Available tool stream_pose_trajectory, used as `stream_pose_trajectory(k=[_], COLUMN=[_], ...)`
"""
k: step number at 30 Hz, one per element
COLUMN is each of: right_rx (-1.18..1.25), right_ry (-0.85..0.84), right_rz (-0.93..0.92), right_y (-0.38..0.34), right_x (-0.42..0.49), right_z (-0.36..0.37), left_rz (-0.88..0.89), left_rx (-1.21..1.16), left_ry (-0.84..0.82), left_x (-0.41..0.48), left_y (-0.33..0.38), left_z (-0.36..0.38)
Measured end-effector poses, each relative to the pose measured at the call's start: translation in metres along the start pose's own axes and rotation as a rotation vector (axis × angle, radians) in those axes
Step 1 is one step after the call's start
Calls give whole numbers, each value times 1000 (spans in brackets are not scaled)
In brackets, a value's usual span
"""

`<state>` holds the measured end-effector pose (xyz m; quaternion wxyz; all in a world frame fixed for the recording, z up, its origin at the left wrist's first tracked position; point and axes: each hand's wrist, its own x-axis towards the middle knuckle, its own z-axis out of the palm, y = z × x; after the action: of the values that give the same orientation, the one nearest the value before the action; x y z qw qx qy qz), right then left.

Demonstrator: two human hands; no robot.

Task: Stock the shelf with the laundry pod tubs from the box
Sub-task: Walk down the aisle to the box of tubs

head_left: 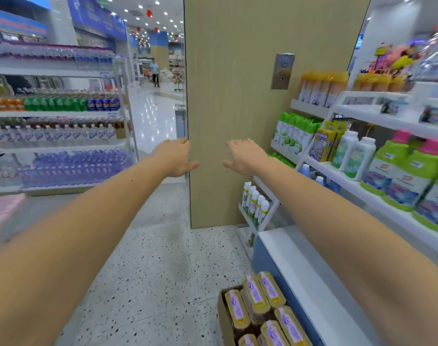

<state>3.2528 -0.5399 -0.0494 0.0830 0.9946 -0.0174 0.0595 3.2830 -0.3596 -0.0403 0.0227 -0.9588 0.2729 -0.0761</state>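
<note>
Both arms are stretched straight out across the middle of the frame, and the left hand [175, 157] hangs palm down with its fingers spread loose and wide, gripping nothing. The right hand [242, 156] mirrors it just beside, palm down, fingers relaxed and apart, thumb angled inward, also holding nothing. The two hands are near each other but not touching, both in front of the tall beige pillar [237, 108] at centre frame, which carries a small metal panel [282, 71] on its face. Down at the lower right sits the cardboard box [224, 318] on the speckled floor [150, 270], open at the top, and the laundry pod tubs [254, 293] are packed inside it, gold lids with purple labels facing up, several standing close together. The box stands right against the blue base of the shelf [295, 265], whose white lowest board runs along the right edge, well below both hands. Above that board, on the right side, green bottles with pink caps [407, 171] line one tier, with white bottles [352, 156] next to them. A small rack of tubes [254, 203] stands at the foot of the pillar. Over on the left of the frame, drink shelves [58, 136] hold rows of bottles, somewhat blurred. Far up the aisle, upper centre, a person [154, 72] stands, small and distant.
</note>
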Motion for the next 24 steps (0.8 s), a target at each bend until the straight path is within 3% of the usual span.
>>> stream_pose_trajectory(k=[9,14,24], right_rx=[-29,17,40], right_ry=[5,-48,-184], right_rz=[372,639,1148], right_y=[101,143,178], right_x=[103,115,-7], right_z=[59,88,149], left_rz=[411,676,1161], left_rx=[27,-3,-142], left_ry=[73,80,2], left_x=[208,297,302], left_y=[37,73,211], left_z=[50,72,134])
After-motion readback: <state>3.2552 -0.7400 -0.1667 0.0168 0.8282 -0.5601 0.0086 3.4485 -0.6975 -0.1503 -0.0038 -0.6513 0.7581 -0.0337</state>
